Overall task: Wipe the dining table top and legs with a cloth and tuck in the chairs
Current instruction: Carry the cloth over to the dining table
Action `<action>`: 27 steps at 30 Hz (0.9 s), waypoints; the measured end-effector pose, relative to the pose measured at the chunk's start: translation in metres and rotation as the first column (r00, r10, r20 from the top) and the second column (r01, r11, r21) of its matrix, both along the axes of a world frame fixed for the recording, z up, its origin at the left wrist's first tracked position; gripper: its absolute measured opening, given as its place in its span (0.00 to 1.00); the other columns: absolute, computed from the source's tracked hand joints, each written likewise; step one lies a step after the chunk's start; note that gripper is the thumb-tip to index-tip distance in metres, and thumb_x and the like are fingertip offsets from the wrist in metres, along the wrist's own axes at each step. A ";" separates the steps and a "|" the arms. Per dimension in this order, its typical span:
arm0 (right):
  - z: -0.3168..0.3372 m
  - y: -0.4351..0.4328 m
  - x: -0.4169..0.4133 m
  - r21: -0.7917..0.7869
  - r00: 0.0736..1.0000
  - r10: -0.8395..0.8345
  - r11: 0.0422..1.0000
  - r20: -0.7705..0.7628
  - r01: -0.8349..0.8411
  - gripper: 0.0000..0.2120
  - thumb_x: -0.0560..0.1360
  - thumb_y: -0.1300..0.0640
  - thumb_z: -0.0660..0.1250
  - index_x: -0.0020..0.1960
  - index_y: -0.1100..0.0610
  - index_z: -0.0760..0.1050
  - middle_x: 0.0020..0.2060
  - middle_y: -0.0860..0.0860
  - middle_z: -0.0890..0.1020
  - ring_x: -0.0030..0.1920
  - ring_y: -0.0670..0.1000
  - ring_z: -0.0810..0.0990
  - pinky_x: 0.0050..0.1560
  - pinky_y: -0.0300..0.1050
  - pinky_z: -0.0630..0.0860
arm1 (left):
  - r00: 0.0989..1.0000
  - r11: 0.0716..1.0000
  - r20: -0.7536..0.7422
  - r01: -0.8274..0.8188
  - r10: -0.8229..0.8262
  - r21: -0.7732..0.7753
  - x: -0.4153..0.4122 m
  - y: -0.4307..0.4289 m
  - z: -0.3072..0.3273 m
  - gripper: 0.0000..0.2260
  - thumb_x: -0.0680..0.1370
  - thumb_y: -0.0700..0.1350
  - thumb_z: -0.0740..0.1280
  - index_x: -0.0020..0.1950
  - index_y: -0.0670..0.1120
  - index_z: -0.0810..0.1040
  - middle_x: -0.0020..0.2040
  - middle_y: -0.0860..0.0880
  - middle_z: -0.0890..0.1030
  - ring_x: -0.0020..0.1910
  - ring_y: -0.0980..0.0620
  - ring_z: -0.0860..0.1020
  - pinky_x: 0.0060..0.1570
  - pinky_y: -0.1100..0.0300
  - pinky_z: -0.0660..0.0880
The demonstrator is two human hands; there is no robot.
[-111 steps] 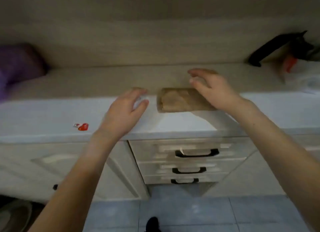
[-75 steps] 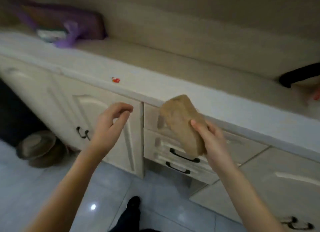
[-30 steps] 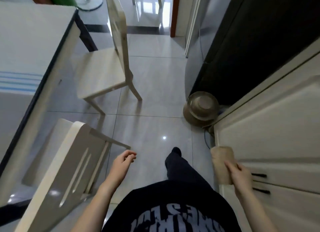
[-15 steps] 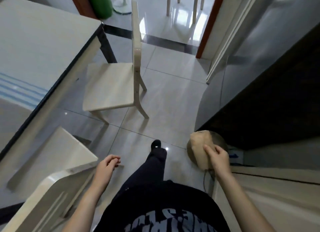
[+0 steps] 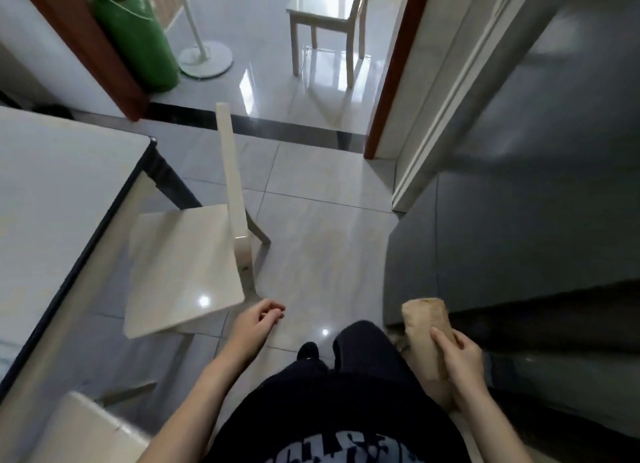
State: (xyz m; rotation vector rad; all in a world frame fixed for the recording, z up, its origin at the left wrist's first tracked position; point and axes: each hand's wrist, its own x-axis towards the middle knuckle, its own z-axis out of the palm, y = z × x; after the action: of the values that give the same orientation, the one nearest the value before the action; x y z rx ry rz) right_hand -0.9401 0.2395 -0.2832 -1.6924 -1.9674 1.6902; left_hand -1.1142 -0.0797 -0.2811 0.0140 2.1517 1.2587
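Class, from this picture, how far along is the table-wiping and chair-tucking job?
Done: only the brown cloth is picked up; the right hand grips it. In hand: standing by the dining table, left hand empty. Left: wiping top and legs, tucking in the chair, its seat pulled out.

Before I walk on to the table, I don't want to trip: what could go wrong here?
The chair stands pulled out from the table, its rear leg splayed into the walkway; your foot could catch it. The floor is glossy and may be slippery. The right hand holds the cloth, so only the left hand is free to steady you.
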 end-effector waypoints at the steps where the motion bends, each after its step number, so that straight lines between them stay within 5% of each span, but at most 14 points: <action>1: 0.002 0.007 -0.013 -0.005 1.000 -0.015 1.000 -0.003 0.015 0.16 0.75 0.53 0.71 0.59 0.60 0.78 0.51 0.55 0.82 0.51 0.55 0.80 0.52 0.51 0.77 | 1.000 1.000 0.005 0.016 -0.017 0.004 -0.014 0.012 0.001 0.07 0.73 0.50 0.63 0.41 0.60 0.80 0.40 0.57 0.84 0.42 0.57 0.81 0.48 0.58 0.76; 6: -0.004 0.050 -0.092 -0.021 1.000 -0.020 1.000 -0.012 0.020 0.15 0.75 0.54 0.71 0.58 0.61 0.79 0.50 0.55 0.83 0.49 0.55 0.80 0.45 0.47 0.76 | 1.000 1.000 0.022 0.008 -0.008 0.022 -0.071 0.068 -0.002 0.10 0.78 0.38 0.64 0.44 0.52 0.80 0.42 0.50 0.84 0.42 0.57 0.81 0.47 0.62 0.75; 12: 0.004 0.103 -0.235 -0.054 0.991 0.086 0.994 -0.107 -0.092 0.07 0.75 0.58 0.70 0.52 0.59 0.79 0.45 0.54 0.83 0.43 0.50 0.80 0.37 0.42 0.74 | 0.993 0.993 0.055 -0.105 0.102 0.057 -0.153 0.122 -0.007 0.09 0.73 0.49 0.61 0.45 0.50 0.79 0.42 0.50 0.82 0.42 0.54 0.79 0.44 0.64 0.74; 16: 0.011 0.138 -0.312 -0.045 0.973 0.167 0.983 -0.158 -0.176 0.06 0.75 0.60 0.70 0.50 0.62 0.80 0.41 0.54 0.83 0.40 0.50 0.79 0.31 0.33 0.74 | 0.973 0.973 0.041 -0.229 0.229 0.003 -0.205 0.139 -0.007 0.08 0.80 0.40 0.61 0.47 0.45 0.79 0.43 0.46 0.81 0.43 0.50 0.78 0.43 0.60 0.72; 21: 0.009 0.174 -0.380 -0.025 0.961 0.240 0.969 -0.136 -0.245 0.07 0.74 0.61 0.71 0.52 0.61 0.79 0.43 0.56 0.83 0.44 0.53 0.80 0.45 0.45 0.76 | 0.951 0.953 0.067 -0.299 0.302 -0.047 -0.263 0.153 -0.014 0.07 0.78 0.43 0.61 0.47 0.47 0.79 0.44 0.46 0.81 0.43 0.49 0.78 0.42 0.60 0.71; 27: -0.009 0.222 -0.457 -0.002 0.977 0.206 0.979 -0.051 -0.206 0.13 0.73 0.59 0.72 0.55 0.63 0.79 0.46 0.58 0.82 0.47 0.53 0.80 0.49 0.48 0.76 | 0.948 0.950 0.074 -0.306 0.310 -0.066 -0.362 0.191 -0.026 0.09 0.79 0.36 0.60 0.45 0.43 0.79 0.43 0.45 0.81 0.41 0.49 0.77 0.37 0.68 0.72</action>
State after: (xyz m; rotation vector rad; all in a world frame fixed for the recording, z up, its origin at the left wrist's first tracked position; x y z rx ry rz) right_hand -1.3972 0.4612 -0.2927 -1.4761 -2.1821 1.7850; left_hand -1.4765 0.1111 -0.3070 -0.4065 2.1711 1.3454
